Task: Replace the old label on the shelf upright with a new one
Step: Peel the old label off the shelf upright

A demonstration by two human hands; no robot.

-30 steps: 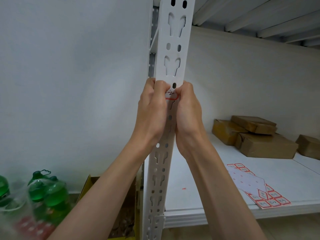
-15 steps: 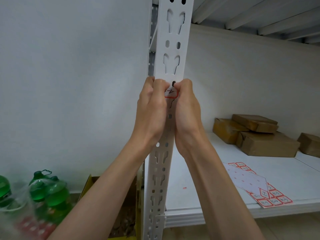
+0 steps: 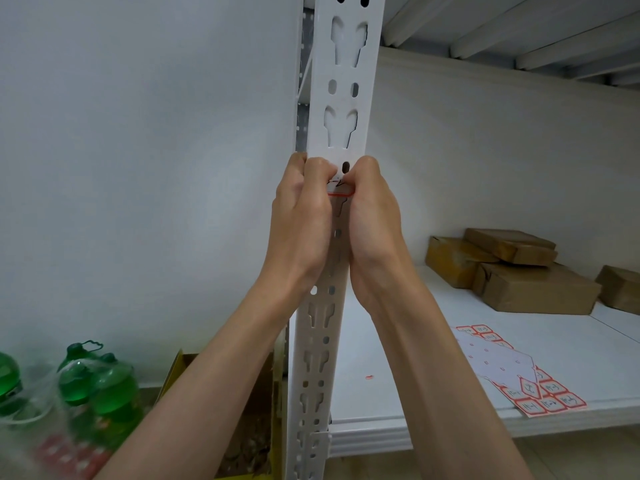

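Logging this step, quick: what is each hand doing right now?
Left hand: fingers curled, pinching the label against the shelf upright.
Right hand: fingers curled, pinching the label's other edge.

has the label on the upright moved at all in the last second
No. The label sits just under the same oval hole in the upright, between the left hand and right hand.
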